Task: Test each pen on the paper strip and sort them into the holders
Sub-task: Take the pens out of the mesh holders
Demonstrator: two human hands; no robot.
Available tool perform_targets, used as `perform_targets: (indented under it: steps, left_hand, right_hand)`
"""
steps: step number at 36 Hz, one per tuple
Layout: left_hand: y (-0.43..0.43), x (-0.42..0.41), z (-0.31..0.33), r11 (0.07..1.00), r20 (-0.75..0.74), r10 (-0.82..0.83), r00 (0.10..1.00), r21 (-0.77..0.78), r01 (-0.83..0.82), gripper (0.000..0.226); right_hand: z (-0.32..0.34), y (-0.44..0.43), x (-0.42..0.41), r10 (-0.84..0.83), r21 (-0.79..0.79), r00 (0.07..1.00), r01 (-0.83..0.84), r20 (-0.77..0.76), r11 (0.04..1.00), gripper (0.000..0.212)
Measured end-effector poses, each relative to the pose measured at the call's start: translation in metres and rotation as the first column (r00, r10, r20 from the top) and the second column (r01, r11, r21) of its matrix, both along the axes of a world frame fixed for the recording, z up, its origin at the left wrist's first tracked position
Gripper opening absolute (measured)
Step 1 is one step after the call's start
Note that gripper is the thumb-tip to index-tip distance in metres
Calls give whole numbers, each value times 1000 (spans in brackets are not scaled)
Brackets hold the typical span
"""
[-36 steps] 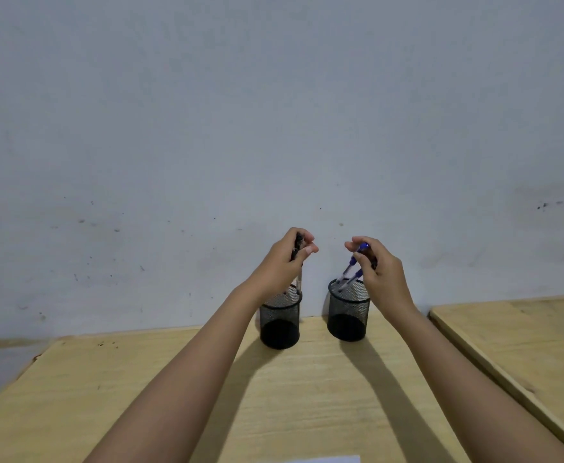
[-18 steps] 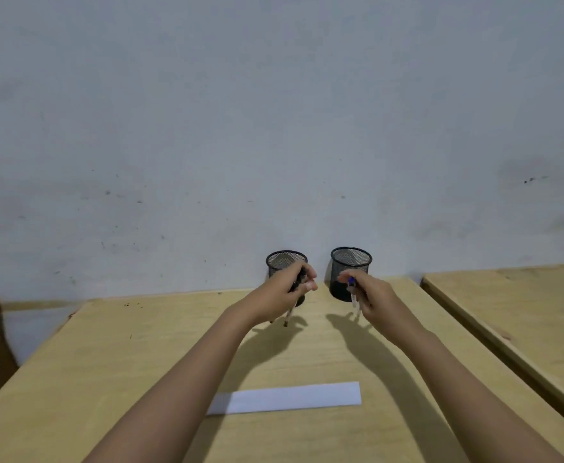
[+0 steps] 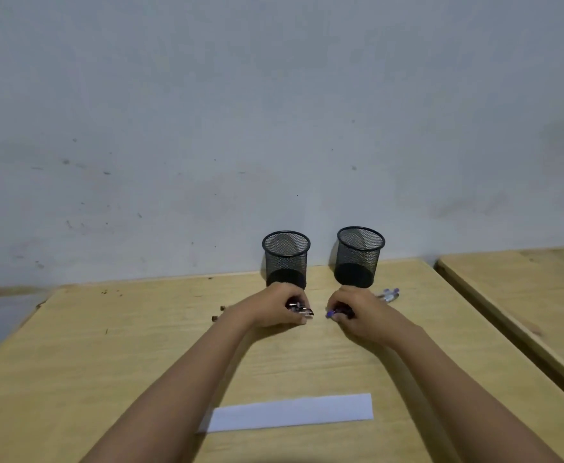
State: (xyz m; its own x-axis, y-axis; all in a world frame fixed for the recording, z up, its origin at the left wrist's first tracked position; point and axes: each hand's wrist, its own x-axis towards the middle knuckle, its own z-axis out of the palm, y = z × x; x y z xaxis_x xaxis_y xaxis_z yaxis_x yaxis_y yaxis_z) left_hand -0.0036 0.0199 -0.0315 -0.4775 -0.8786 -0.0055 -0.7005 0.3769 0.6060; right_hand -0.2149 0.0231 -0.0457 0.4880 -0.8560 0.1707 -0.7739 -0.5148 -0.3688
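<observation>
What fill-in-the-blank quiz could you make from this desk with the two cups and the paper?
The left holder and the right holder are both black ____ cups. The paper strip is coloured ____. The left hand and the right hand each grip ____.
Missing words: mesh; white; pens.

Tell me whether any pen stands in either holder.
No: the left holder and right holder show bare mesh, while the left hand and right hand grip pens.
</observation>
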Motion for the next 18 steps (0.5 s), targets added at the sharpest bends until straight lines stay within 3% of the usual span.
perform_targets:
  steps: [3,7,11,14,18]
  left_hand:
    - [-2,2,-6,1000,3,-6,1000,-26,6,27]
    - [0,11,-12,999,26,-8,1000,-51,9,49]
    - [14,26,-12,996,-42,48,998,-70,-50,57]
    - [32,49,-9,985,-100,139,985,-88,-148,52]
    - [61,96,-11,934,-103,297,949,-173,-311,46]
  right_hand:
    - [-1,-4,0,-1,37,998,-1,63,999,15]
    - [0,-8,2,13,110,998,-20,64,994,43]
    - [3,-6,10,37,156,997,-46,64,987,58]
    - [5,-2,24,52,97,995,-60,89,993,53]
    - [6,5,52,58,12,974,-62,218,998,26]
